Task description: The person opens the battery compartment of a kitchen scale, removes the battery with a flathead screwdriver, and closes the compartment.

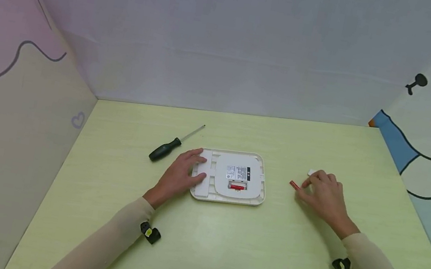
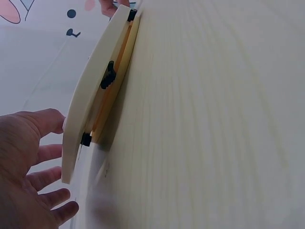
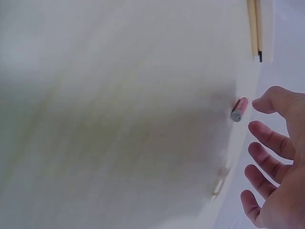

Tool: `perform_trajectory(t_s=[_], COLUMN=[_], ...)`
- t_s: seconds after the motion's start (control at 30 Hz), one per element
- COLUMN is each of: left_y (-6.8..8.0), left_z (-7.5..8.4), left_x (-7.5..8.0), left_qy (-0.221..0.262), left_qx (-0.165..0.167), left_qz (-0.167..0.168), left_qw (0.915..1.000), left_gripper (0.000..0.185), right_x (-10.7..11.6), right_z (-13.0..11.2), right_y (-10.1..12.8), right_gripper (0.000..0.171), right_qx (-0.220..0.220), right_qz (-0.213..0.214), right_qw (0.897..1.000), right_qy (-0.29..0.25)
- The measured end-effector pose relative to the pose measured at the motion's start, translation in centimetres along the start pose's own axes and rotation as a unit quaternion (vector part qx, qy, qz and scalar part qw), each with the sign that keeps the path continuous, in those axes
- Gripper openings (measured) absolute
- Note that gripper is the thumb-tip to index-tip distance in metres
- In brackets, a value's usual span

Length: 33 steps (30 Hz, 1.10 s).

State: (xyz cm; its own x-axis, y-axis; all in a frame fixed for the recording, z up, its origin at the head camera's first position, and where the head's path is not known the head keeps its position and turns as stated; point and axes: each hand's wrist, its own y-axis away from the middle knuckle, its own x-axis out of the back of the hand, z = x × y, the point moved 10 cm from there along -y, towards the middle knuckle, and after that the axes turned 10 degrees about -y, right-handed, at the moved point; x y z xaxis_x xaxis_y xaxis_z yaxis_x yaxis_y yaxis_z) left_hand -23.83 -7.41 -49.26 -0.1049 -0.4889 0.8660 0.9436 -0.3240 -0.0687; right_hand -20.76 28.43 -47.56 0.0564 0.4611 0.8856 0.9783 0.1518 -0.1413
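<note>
The left hand (image 1: pixel 180 177) is resting flat, fingers straight, on the white box (image 1: pixel 230 176) mid-desk. The right hand (image 1: pixel 322 195), fingers loose, is nearing the red battery (image 1: pixel 294 184); pinch it gently.

**Free room and obstacles on the table**

The middle is taken up by the white device (image 1: pixel 234 177), with the left hand (image 1: pixel 180 176) laid on its left edge. Behind-left passage is narrowed by the screwdriver (image 1: pixel 173 144). Right of the device, a bare gap is bounded by the red battery (image 1: pixel 295 185) and the right hand (image 1: pixel 322 195). The table (image 1: pixel 242 258) front is unobstructed.
</note>
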Motion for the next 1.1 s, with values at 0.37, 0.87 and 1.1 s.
perform_trajectory(t_s=[0.37, 0.87, 1.1], left_y=[-0.2, -0.3, -0.4], left_z=[-0.3, -0.1, 0.3], left_x=[-0.4, -0.5, -0.4], left_qy=[0.004, 0.005, 0.008], left_qx=[0.001, 0.004, -0.002], left_qz=[0.001, -0.003, -0.002], left_qw=[1.0000, 1.0000, 1.0000], left_gripper=[0.042, 0.042, 0.042], right_x=[-0.6, -4.9, -6.8], right_z=[-6.1, -15.5, -17.3], right_y=[-2.6, -4.1, -3.7], right_gripper=[0.013, 0.010, 0.007], right_qx=[0.071, 0.165, 0.196], right_qz=[0.005, -0.087, -0.101], right_qw=[0.997, 0.981, 0.975], right_qy=[-0.031, -0.046, -0.013])
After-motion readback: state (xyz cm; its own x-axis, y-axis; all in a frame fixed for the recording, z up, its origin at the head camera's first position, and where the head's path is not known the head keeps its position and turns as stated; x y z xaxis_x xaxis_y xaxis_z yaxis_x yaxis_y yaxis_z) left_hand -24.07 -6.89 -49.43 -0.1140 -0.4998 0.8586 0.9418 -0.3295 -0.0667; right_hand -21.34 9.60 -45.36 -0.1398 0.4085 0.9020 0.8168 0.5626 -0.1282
